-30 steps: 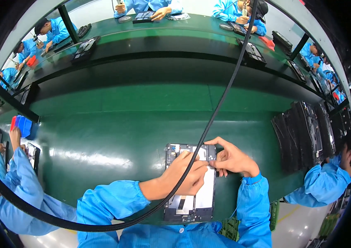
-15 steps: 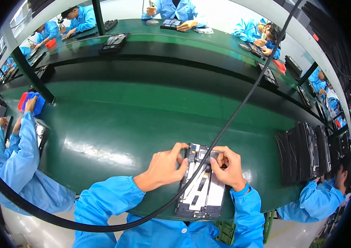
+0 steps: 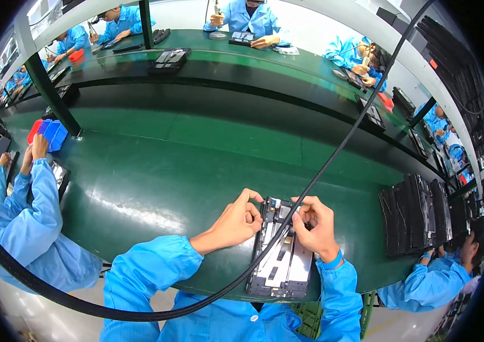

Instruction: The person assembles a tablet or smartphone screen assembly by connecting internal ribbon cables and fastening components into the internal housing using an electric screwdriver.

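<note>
An opened flat electronic device point(image 3: 279, 262) with a black frame and silver-white inside lies lengthwise before me, at the bench's near edge. At its upper left edge is my left hand point(image 3: 235, 221), its fingers curled and the index fingertip by the top corner. My right hand point(image 3: 317, 231) is closed over the upper right part, thumb and fingers drawn together. Whatever small part either hand may pinch is hidden by the fingers. A black cable point(image 3: 324, 168) crosses the view in front of the device and hides a strip of it.
Stacked black device frames point(image 3: 416, 216) stand on the green bench point(image 3: 196, 148) at the right. At the left, a co-worker point(image 3: 31, 222) reaches toward a blue bin point(image 3: 55, 135) beside a red one. Several people work at the far bench. A dark post point(image 3: 53, 97) rises at the back left.
My left hand has turned and drawn in its thumb, curling its fingers beside the device's edge. My right hand stays at the upper right part. The whole view has shifted slightly.
</note>
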{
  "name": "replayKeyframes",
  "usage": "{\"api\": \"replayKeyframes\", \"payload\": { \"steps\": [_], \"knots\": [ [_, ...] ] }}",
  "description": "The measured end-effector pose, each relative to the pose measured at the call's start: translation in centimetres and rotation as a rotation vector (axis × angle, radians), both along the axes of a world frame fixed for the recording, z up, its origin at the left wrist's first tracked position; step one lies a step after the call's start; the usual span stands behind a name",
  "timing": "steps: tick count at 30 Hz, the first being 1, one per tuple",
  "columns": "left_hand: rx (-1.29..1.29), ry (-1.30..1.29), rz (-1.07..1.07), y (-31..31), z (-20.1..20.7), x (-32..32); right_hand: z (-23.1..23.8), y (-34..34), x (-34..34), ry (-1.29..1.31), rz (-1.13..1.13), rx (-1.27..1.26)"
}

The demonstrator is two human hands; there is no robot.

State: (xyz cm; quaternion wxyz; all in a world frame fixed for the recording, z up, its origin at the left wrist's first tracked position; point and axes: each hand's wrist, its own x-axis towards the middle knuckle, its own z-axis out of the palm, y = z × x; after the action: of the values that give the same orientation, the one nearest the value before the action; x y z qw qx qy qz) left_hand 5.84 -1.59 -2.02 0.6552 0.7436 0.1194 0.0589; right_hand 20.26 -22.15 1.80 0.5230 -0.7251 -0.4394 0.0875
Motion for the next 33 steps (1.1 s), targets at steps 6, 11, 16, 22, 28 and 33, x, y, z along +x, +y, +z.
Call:
{"api": "replayKeyframes", "payload": {
  "steps": [6, 11, 16, 22, 28, 33],
  "knots": [
    [0.035, 0.019, 0.039, 0.5, -0.5, 0.1, -2.1, 0.4, 0.4, -0.055, 0.068, -0.039],
    [0.064, 0.034, 0.074, 0.4, -0.2, 0.6, -2.4, 0.7, -0.5, 0.102, 0.015, -0.105],
    [0.046, 0.000, 0.128, -0.1, -0.1, 1.2, -1.9, 1.2, -1.1, -0.149, 0.006, -0.075],
    [0.013, 0.066, 0.159, 0.1, 0.2, 1.5, -1.6, 1.1, -1.3, -0.173, -0.007, -0.085],
    [0.048, 0.022, 0.227, -0.7, 0.4, 1.4, -2.0, 1.1, -1.3, -0.145, -0.009, -0.050],
    [0.076, 0.045, 0.247, -1.2, 0.9, 1.4, -2.1, 1.0, -1.2, -0.146, -0.016, -0.039]
  ]
}}
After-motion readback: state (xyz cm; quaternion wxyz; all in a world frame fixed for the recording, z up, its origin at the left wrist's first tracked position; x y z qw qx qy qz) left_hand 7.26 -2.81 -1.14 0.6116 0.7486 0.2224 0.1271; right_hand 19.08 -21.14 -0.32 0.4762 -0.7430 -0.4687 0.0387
